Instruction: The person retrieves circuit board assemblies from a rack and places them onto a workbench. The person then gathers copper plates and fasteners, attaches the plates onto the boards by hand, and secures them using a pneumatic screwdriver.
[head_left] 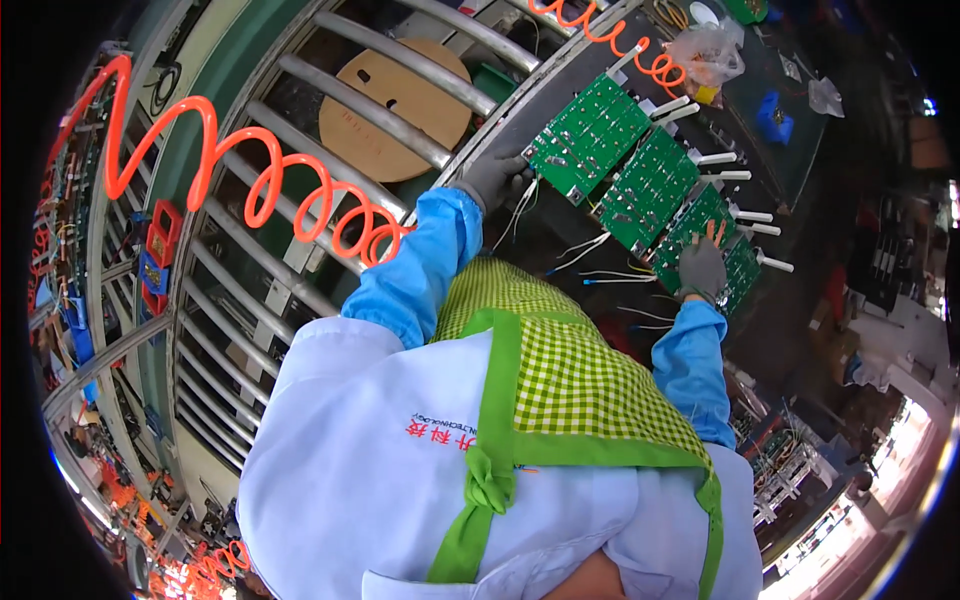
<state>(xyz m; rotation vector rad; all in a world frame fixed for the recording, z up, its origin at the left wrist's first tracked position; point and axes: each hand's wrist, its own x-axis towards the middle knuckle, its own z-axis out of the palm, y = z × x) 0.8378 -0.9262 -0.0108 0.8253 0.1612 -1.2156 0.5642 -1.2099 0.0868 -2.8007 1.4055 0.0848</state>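
Note:
Several green circuit boards (pixel 588 138) lie in a slanting row on the dark work surface, with white stick-like parts (pixel 750 216) jutting from their far right side. Loose wires (pixel 588 250) with white, yellow and blue ends trail from their near side. My left hand (pixel 490 183), in a dark grey glove, closes on the left corner of the leftmost board; its fingertips are partly hidden. At the row's right end my right hand (pixel 703 268) rests over a board (pixel 690 222), bare fingertips stretched out and apart. Its glove hides part of that board.
Metal rollers (pixel 365 82) run along the left, with a round brown disc (pixel 395 110) among them. An orange coiled hose (pixel 265 185) hangs across this side. Beyond the boards lie a clear plastic bag (pixel 708 55) and a blue object (pixel 773 118). Red and blue bins (pixel 158 255) stand far left.

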